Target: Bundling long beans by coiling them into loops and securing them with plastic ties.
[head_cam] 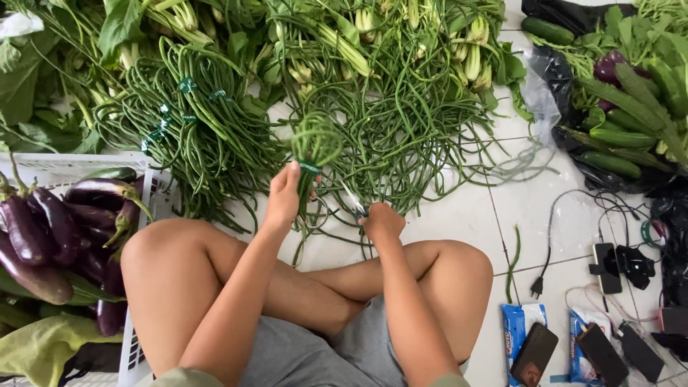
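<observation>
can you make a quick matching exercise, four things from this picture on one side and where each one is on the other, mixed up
Things:
1. aubergines
2. cucumbers
3. bundle of long beans
4. phone

Places:
A. in the left hand
B. on the tiled floor at the right, among cables
C. in the white crate at the left
D. on black plastic at the top right

Pairs: 1-C, 2-D, 3-A, 4-B

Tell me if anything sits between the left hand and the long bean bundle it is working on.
Nothing visible does. The left hand already grips the long bean bundle at its green tie, and the right hand holds scissors just beside it, above the white tiled floor.
</observation>
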